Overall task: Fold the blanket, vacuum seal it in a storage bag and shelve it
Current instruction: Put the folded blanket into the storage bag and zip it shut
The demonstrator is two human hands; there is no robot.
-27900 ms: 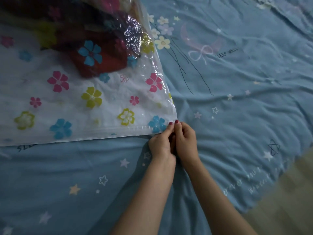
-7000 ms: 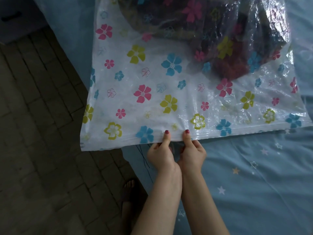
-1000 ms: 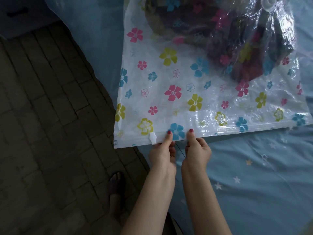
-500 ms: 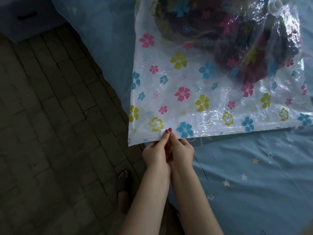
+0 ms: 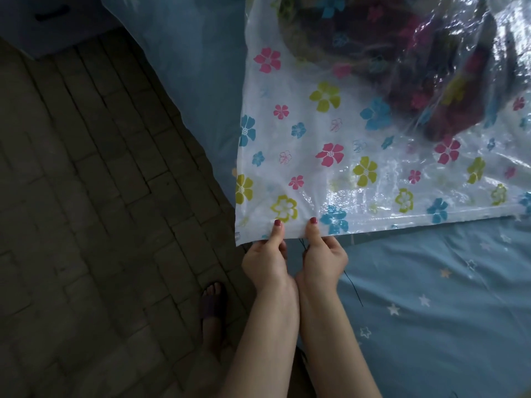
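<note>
A clear storage bag [image 5: 330,133] printed with pink, blue and yellow flowers lies on the bed, its near left corner hanging past the bed's edge. Inside it, at the upper right, sits the folded dark red patterned blanket [image 5: 402,58]. My left hand [image 5: 268,261] pinches the bag's near sealing edge close to the left corner, thumb on top. Just to its right, my right hand [image 5: 323,258] pinches the same edge, thumb on top. The two thumbs are a short way apart.
The bed is covered with a blue sheet [image 5: 445,311] printed with stars. Left of it is a dark brick-patterned floor [image 5: 100,196]. My foot in a sandal [image 5: 212,304] stands by the bed. A pale drawer unit [image 5: 51,21] is at the top left.
Over the earlier frames my hands worked leftward along the bag's sealing edge, from its right corner toward its left. In the last half second the thumbs have parted a little.
</note>
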